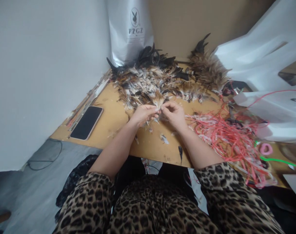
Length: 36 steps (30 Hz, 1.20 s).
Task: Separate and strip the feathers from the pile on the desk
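Observation:
A big heap of brown, black and white feathers (pixel 160 79) covers the back of a wooden table (pixel 113 125). My left hand (pixel 144 113) and my right hand (pixel 174 113) meet at the heap's near edge. Both are closed in a pinch on a small tuft of pale feathers (pixel 159 103) held between them. A few loose feathers (pixel 164 139) lie on the board just below my hands.
A black phone (pixel 86 122) lies at the table's left edge. Tangled red and pink string (pixel 225 136) spreads on the right, with a pink ring (pixel 266 149) and a green strip beside it. A silver bag (pixel 130 31) stands behind; white bags (pixel 267 65) at right.

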Available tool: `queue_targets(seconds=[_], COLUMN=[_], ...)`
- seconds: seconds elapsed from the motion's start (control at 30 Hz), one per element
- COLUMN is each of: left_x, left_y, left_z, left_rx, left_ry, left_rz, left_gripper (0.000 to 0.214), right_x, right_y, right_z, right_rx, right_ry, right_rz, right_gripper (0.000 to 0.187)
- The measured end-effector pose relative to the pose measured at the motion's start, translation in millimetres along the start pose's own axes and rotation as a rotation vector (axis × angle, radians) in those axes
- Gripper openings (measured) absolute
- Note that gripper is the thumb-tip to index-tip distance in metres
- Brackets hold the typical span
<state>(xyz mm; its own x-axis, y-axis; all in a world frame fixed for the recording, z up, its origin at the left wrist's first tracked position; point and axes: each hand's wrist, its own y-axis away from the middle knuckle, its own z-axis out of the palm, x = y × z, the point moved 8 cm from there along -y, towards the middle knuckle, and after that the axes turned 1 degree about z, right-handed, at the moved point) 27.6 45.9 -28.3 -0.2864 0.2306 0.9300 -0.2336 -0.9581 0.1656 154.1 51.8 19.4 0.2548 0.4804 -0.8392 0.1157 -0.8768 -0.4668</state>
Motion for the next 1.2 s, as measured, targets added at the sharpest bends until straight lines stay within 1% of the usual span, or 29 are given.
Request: queue_targets(seconds=[0.13, 0.3, 0.37, 0.43, 0.53, 0.67, 0.73, 0.8, 0.87, 0.93, 1.0, 1.07, 1.13, 1.2], left_x=[-2.0, 0.0, 2.4, 4.6, 5.0, 5.8, 6.6, 6.9, 7.2, 7.5, 7.0, 6.2, 5.9, 5.8], left_y=[0.3, 0.0, -0.5, -0.7, 0.2, 3.3, 4.9, 6.2, 7.3, 8.3, 9.3, 9.9, 10.2, 10.2], left_z=[2.0, 0.5, -0.9, -2.5, -2.6, 2.4, 5.1, 6.9, 8.3, 10.3, 12.7, 14.4, 14.8, 14.4], left_rx=[0.001, 0.014, 0.004, -0.008, -0.036, -0.085, -0.103, -0.112, -0.117, -0.131, -0.152, -0.167, -0.167, -0.16], left_ry=[-0.001, -0.012, -0.013, -0.015, -0.035, -0.079, -0.1, -0.119, -0.136, -0.163, -0.194, -0.212, -0.209, -0.203], left_rz=[-0.015, 0.003, 0.028, 0.051, 0.049, 0.042, 0.04, 0.031, 0.03, 0.038, 0.047, 0.053, 0.06, 0.063], left_gripper=[0.018, 0.018, 0.019, 0.019, 0.019, 0.021, 0.022, 0.023, 0.024, 0.024, 0.024, 0.024, 0.023, 0.023], right_x=[-13.4, -11.4, -6.6, -1.9, -1.9, -13.9, -18.9, -22.4, -24.6, -23.4, -15.3, -2.0, 10.5, 19.3], right_y=[3.0, 3.3, -0.1, -4.5, -9.6, -10.7, -10.4, -11.2, -13.0, -14.9, -15.1, -12.0, -8.1, -5.6], right_z=[-0.6, 0.0, -6.7, -18.7, -33.7, -36.0, -33.9, -33.4, -34.1, -32.9, -28.6, -23.1, -19.8, -18.9], right_rx=[0.027, -0.008, 0.022, 0.094, 0.162, 0.115, 0.07, 0.032, -0.011, -0.092, -0.2, -0.287, -0.309, -0.286], right_ry=[0.077, 0.088, 0.06, 0.047, 0.1, 0.208, 0.224, 0.216, 0.192, 0.136, 0.041, -0.088, -0.218, -0.319], right_rz=[-0.084, -0.075, -0.06, -0.049, -0.084, -0.196, -0.218, -0.21, -0.177, -0.113, 0.015, 0.183, 0.32, 0.395], right_gripper=[0.01, 0.011, 0.013, 0.017, 0.019, 0.017, 0.015, 0.015, 0.018, 0.023, 0.028, 0.032, 0.033, 0.031])
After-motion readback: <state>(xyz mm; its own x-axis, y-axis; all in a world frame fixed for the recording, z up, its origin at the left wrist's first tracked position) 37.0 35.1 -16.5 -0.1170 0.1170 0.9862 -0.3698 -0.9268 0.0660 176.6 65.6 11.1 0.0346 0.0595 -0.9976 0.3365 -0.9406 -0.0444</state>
